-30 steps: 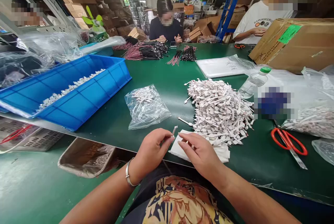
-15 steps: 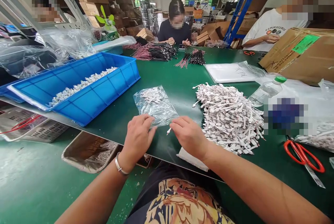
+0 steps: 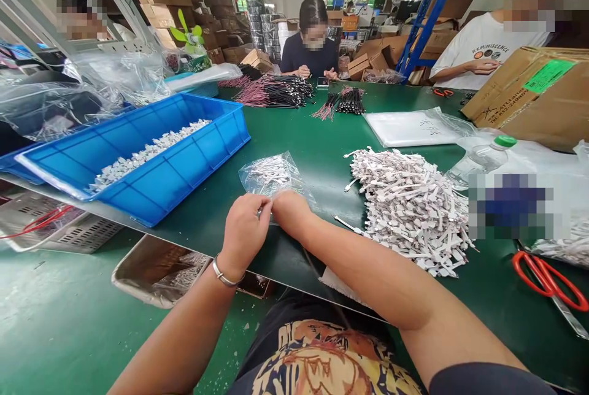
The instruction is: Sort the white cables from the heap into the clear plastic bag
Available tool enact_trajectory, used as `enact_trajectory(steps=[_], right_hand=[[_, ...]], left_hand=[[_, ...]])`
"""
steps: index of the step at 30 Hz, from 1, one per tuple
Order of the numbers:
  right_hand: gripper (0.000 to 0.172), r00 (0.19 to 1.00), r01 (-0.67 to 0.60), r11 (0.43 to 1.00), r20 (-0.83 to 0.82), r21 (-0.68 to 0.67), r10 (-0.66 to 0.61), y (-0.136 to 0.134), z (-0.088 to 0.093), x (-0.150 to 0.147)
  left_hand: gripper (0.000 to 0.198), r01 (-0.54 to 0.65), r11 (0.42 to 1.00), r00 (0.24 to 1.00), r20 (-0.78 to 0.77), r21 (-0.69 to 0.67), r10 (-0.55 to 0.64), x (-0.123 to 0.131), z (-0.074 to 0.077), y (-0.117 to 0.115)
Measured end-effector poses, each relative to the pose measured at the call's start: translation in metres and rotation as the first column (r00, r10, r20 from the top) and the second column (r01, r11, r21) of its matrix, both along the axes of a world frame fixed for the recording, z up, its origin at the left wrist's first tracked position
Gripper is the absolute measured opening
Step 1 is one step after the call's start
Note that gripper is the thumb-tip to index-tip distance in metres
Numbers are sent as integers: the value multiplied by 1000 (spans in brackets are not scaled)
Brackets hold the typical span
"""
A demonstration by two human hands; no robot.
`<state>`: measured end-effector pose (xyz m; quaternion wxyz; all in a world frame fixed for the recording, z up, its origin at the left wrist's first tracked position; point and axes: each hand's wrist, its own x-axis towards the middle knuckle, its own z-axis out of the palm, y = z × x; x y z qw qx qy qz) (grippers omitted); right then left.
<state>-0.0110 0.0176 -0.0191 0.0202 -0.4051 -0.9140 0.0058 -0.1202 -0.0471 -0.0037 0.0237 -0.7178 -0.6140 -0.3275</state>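
A clear plastic bag (image 3: 294, 175) with several short white cables (image 3: 271, 169) inside lies flat on the green table. My left hand (image 3: 246, 223) is closed, thumb against the fingers, pinching the near edge of that bag. Right beside it, my right hand (image 3: 291, 211) is curled over the same near edge, nearly touching the left. Its fingertips are turned away, so what they hold is hidden. To the right of my hands spreads a big heap of white cables (image 3: 409, 211), with one loose cable (image 3: 348, 225) sticking out toward my forearm.
A blue bin (image 3: 184, 177) of small white parts stands at left. Red-handled scissors (image 3: 547, 281), a bottle (image 3: 483, 159) and a carton (image 3: 524, 97) are at right. Across the table, a person (image 3: 310, 45) sits behind black-and-pink wire bundles (image 3: 276, 91). A bin (image 3: 133, 272) sits below the edge.
My right hand, which had a white cable at its fingertips, has moved left to the bag's near edge. My left hand has closed from a spread pose. The view has shifted slightly.
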Motion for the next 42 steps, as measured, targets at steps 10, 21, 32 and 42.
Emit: enact_trajectory(steps=[10,21,32,42], right_hand=[[27,994,63,996,-90,-68,-69,-36,18,15],[19,925,-52,999,-377,-8,45,-158,6,155],[24,816,348,934,-519,86,-257,-187,-12,239],[24,749,428,903,-572,30,-336,-185,-25,255]], left_hand=[[18,-19,999,999,-39,-45,18,-15,-7,10],[18,553,782,765,-196,-288,-613,79,8,-3],[21,523,736,435,-608,-430,-664,134,-2,43],[19,716,654,379,-651,-244,-658,147,36,36]])
